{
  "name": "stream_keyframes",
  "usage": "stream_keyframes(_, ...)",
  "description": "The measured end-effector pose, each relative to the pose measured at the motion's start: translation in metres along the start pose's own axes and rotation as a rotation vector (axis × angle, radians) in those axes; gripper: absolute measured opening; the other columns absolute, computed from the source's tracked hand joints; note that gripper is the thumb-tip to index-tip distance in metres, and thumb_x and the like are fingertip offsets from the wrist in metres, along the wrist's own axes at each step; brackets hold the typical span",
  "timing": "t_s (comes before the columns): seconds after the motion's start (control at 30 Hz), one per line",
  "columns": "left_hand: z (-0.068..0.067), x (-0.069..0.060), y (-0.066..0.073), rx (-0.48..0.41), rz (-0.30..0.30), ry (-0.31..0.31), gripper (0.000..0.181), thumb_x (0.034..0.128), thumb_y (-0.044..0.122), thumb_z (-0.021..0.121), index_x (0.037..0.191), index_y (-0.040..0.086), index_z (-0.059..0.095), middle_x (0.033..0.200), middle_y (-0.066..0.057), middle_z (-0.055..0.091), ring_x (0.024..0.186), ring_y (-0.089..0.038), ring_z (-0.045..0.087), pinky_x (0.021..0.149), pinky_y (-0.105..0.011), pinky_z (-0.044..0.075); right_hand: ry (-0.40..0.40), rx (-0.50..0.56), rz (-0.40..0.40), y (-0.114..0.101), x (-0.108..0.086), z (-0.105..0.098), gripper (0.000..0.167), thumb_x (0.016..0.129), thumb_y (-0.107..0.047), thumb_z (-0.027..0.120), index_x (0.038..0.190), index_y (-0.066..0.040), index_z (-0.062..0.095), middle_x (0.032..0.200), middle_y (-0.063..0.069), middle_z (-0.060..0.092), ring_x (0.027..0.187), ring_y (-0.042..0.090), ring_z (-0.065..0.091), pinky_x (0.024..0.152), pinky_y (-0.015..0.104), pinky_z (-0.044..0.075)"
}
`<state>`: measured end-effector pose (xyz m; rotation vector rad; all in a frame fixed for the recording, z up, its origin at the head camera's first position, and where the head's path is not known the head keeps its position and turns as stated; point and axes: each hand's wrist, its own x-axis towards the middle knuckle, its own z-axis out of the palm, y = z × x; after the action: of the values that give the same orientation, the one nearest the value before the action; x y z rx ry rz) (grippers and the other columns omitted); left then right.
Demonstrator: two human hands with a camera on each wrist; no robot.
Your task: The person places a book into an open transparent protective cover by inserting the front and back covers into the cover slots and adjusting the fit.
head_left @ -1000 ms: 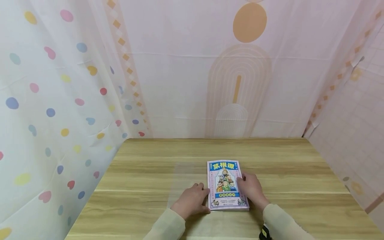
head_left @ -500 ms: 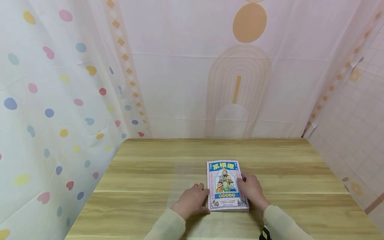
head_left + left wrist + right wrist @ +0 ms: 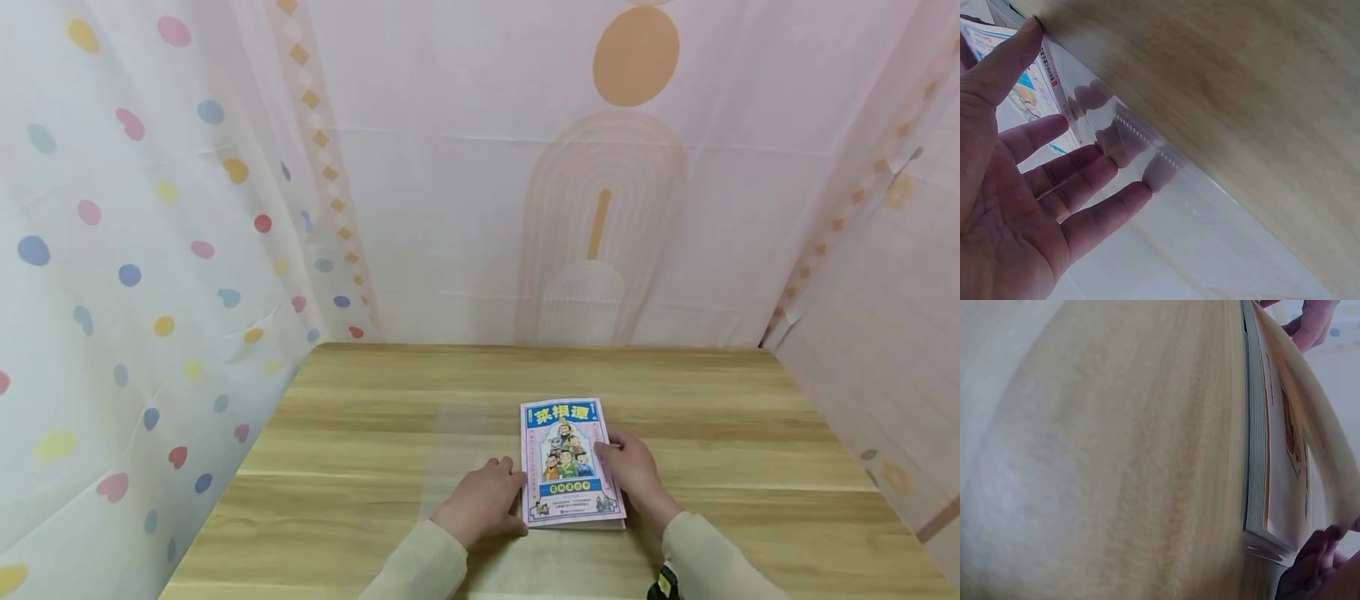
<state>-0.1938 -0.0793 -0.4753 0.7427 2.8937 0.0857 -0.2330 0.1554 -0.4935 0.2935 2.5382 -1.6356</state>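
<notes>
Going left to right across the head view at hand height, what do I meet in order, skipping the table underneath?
Dotted curtain → left hand → book → right hand → pale flowered curtain.

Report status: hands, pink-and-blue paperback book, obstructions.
Right hand pinching raised paper front cover of book. Left hand at spine. Transparent flat plastic sheet left of book; no obstruction seen.
</notes>
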Motion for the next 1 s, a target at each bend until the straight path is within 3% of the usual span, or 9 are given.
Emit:
stream_keyframes(0.17, -0.002, 0.002, 0.001, -0.005, -0.005, 0.002, 0.066, 0.0717, 0.050, 0.085, 0.123, 0.013, 0.067, 0.102, -0.002, 0.057, 0.090, -0.015, 0.052, 0.076, -0.031, 0.052, -0.008, -0.016, 0.001, -0.001, 0.004, -0.002, 0.034, 0.100, -0.021, 0.055, 0.118, 0.007, 0.061, 0.097, 0.014, 0.063, 0.087, 0.025, 0.059, 0.079, 0.039, 0.049)
stream_keyframes(0.63, -0.001, 0.008, 0.001, -0.007, -0.020, -0.028, 0.065, 0.0729, 0.050, 0.085, 0.124, 0.014, 0.066, 0.103, -0.002, 0.057, 0.090, -0.015, 0.051, 0.078, -0.031, 0.052, -0.012, 0.000, 0.064, -0.008, 0.005, -0.005, 0.037, 0.103, -0.024, 0.050, 0.122, 0.005, 0.061, 0.104, 0.016, 0.063, 0.094, 0.028, 0.056, 0.080, 0.038, 0.046)
stream_keyframes(0.87, -0.005, 0.012, 0.001, -0.006, -0.032, -0.031, 0.066, 0.0730, 0.049, 0.085, 0.126, 0.014, 0.066, 0.102, -0.002, 0.056, 0.090, -0.015, 0.051, 0.079, -0.031, 0.052, -0.007, 0.026, 0.040, -0.014, 0.005, -0.005, 0.041, 0.103, -0.024, 0.050, 0.130, 0.006, 0.057, 0.112, 0.018, 0.063, 0.100, 0.029, 0.057, 0.090, 0.046, 0.048)
stream_keyframes(1.0, -0.005, 0.010, 0.002, -0.025, -0.038, -0.052, 0.067, 0.0729, 0.049, 0.085, 0.127, 0.015, 0.066, 0.103, -0.001, 0.056, 0.090, -0.015, 0.050, 0.080, -0.031, 0.051, -0.005, 0.039, 0.026, -0.015, 0.003, -0.007, 0.039, 0.102, -0.022, 0.050, 0.127, 0.007, 0.059, 0.110, 0.019, 0.063, 0.100, 0.030, 0.057, 0.090, 0.047, 0.048)
